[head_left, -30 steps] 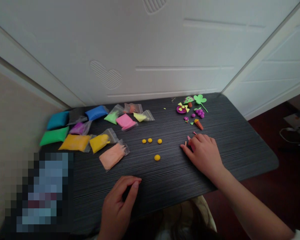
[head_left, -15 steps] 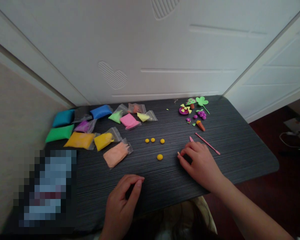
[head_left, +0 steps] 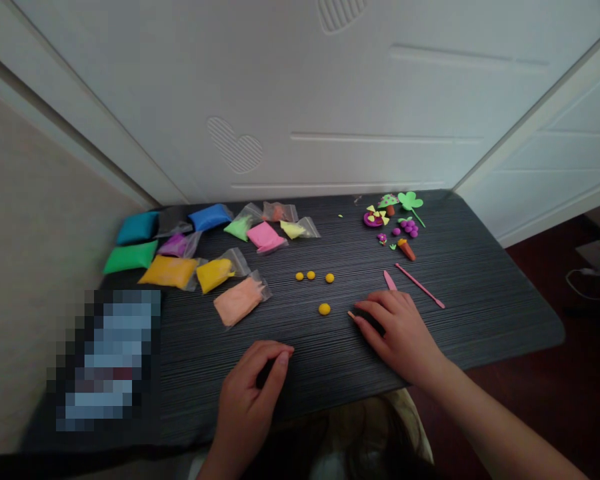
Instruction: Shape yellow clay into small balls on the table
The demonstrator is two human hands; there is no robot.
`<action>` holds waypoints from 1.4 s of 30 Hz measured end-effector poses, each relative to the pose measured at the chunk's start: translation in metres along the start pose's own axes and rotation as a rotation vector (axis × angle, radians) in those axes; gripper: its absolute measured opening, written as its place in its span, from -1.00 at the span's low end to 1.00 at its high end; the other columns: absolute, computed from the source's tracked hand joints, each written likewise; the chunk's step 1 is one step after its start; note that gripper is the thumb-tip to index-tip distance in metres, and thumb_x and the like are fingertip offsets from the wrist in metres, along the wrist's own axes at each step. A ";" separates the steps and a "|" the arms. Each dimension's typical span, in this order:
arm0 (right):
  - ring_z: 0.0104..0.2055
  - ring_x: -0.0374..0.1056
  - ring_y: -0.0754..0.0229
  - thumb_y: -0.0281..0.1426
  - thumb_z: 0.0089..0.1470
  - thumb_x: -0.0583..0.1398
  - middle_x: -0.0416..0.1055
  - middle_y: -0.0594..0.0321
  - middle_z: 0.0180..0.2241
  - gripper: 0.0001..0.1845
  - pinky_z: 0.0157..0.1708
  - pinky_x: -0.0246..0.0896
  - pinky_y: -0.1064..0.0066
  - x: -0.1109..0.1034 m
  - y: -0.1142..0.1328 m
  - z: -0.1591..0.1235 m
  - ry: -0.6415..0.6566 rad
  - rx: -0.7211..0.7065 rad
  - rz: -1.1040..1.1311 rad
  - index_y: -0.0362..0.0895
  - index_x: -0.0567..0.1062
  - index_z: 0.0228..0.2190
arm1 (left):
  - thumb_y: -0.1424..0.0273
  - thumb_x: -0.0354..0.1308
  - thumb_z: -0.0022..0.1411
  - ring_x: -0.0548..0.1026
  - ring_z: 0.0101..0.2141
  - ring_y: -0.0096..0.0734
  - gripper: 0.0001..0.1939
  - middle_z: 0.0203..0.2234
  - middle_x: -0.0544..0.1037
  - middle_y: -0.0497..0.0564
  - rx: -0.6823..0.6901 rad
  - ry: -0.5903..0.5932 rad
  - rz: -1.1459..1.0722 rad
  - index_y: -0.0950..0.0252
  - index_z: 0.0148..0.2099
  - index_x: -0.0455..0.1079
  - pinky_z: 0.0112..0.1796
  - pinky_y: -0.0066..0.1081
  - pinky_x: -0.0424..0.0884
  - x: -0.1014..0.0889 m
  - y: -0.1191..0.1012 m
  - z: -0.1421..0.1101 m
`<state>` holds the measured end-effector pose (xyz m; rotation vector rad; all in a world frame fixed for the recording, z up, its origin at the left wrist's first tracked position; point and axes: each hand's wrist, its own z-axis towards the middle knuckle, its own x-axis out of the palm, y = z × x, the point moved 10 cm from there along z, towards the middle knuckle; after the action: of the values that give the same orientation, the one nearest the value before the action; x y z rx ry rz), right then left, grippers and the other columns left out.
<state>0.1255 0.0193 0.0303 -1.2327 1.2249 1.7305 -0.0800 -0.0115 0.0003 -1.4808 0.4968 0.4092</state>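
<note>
My left hand (head_left: 253,393) rests near the table's front edge, thumb and index fingertip pressed together; anything between them is too small to make out. My right hand (head_left: 400,337) lies low over the table, its fingers curled around a thin peach-coloured stick (head_left: 351,315), with only its tip showing by the thumb. Left of that tip is a yellow clay ball (head_left: 325,309); three smaller yellow balls (head_left: 311,275) sit in a row behind it. Just beyond the right fingers, a pink clay knife (head_left: 389,279) is partly covered by the hand. A pink rod tool (head_left: 420,285) lies beside it.
Bags of coloured clay, including a peach bag (head_left: 240,300) and a blue bag (head_left: 210,217), fill the table's left. Small clay figures stand at back right: a clover (head_left: 411,201), grapes (head_left: 409,228), a carrot-like piece (head_left: 407,249). A pixelated screen (head_left: 111,360) lies front left.
My right hand has drawn back toward me and left with the peach-coloured stick, uncovering the pink rod tool and more of the pink knife. The left hand keeps its pinch; the view has shifted slightly.
</note>
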 end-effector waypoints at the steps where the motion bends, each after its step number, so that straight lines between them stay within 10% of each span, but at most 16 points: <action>1: -0.10 0.22 0.12 -0.28 0.12 0.03 0.35 0.14 -0.17 -0.70 -0.09 0.07 0.19 0.001 0.000 -0.002 0.003 -0.019 -0.006 -0.08 0.40 -0.13 | 0.37 0.03 0.16 0.45 -0.31 -0.39 -0.86 -0.38 0.51 -0.04 0.001 0.000 0.001 0.24 -0.31 0.41 -0.29 -0.44 0.35 0.000 0.000 0.000; 18: 0.23 -0.17 -0.13 -0.09 0.06 0.03 -0.09 -0.04 0.21 -0.44 0.08 -0.26 -0.15 0.018 0.005 -0.021 0.102 -0.200 -0.197 0.03 0.19 0.08 | 0.38 0.02 0.16 0.45 -0.31 -0.38 -0.86 -0.39 0.51 -0.02 -0.001 0.003 0.002 0.25 -0.31 0.41 -0.28 -0.42 0.35 0.000 -0.003 0.000; 33: 0.23 -0.17 -0.13 -0.15 0.04 0.08 -0.07 0.01 0.20 -0.46 0.07 -0.18 -0.15 0.009 0.003 -0.018 0.042 -0.196 -0.129 0.00 0.23 0.06 | 0.37 0.01 0.17 0.44 -0.32 -0.38 -0.85 -0.40 0.50 -0.02 -0.008 0.004 0.016 0.25 -0.32 0.40 -0.29 -0.42 0.34 0.001 -0.004 0.001; 42: 0.09 0.13 -0.02 -0.21 0.00 0.14 0.33 0.10 -0.05 -0.75 0.05 -0.04 -0.04 -0.001 -0.020 -0.004 -0.161 -0.034 -0.006 -0.09 0.45 -0.31 | 0.39 0.02 0.17 0.44 -0.31 -0.38 -0.86 -0.39 0.50 -0.02 -0.007 0.000 0.011 0.25 -0.31 0.40 -0.28 -0.42 0.34 0.002 -0.003 0.000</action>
<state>0.1448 0.0216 0.0249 -1.0916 1.0999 1.8154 -0.0772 -0.0113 0.0016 -1.4856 0.5041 0.4208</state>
